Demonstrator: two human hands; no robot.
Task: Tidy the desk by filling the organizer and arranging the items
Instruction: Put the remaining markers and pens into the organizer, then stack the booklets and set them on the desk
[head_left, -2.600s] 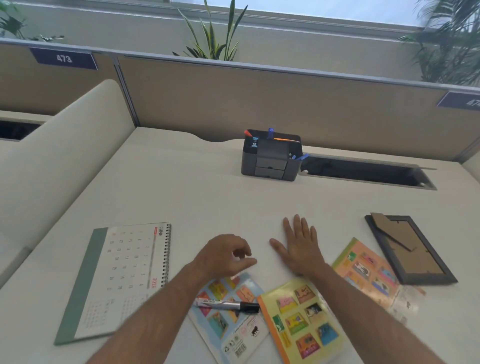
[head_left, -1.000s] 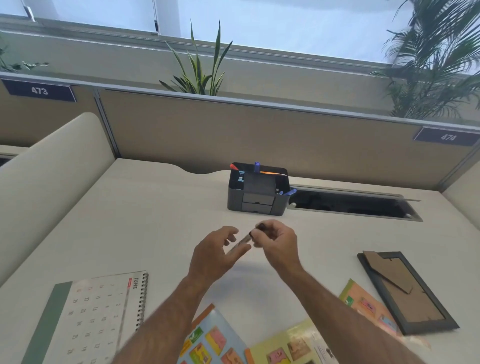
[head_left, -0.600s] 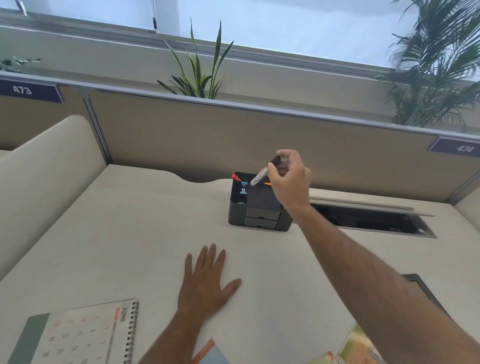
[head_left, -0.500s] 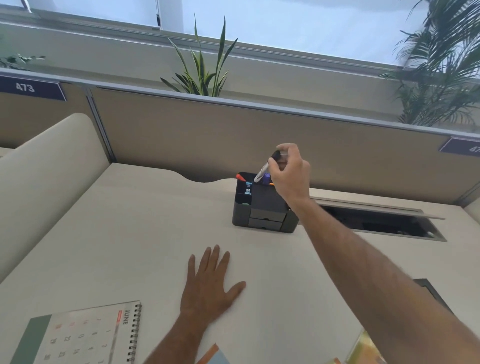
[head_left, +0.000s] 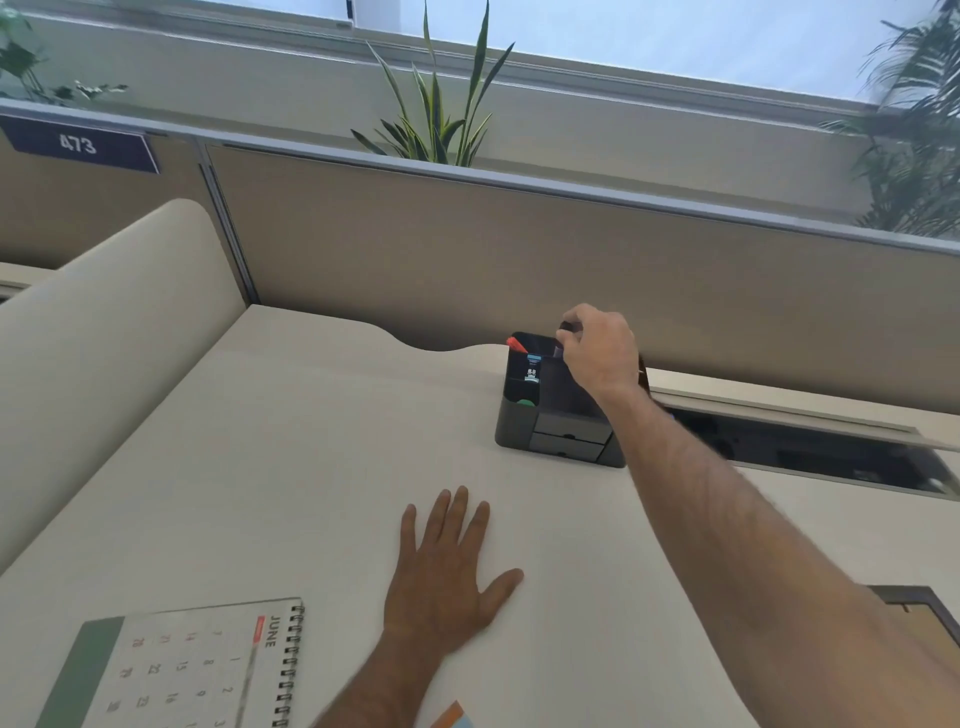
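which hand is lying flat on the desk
The left hand, fingers spread, palm down on the desk. The right hand is raised over the organizer, fingers curled round a dark marker tip.

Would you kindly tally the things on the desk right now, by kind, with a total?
Organizer: 1
Marker, pinched by the right hand over the organizer: 1
Calendar: 1
Picture frame, partly out of view: 1
Booklet, only a corner showing: 1
Total: 5
The left hand lies flat on the desk.

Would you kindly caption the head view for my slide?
Right hand lowers a marker into the desk organizer; left hand rests flat.
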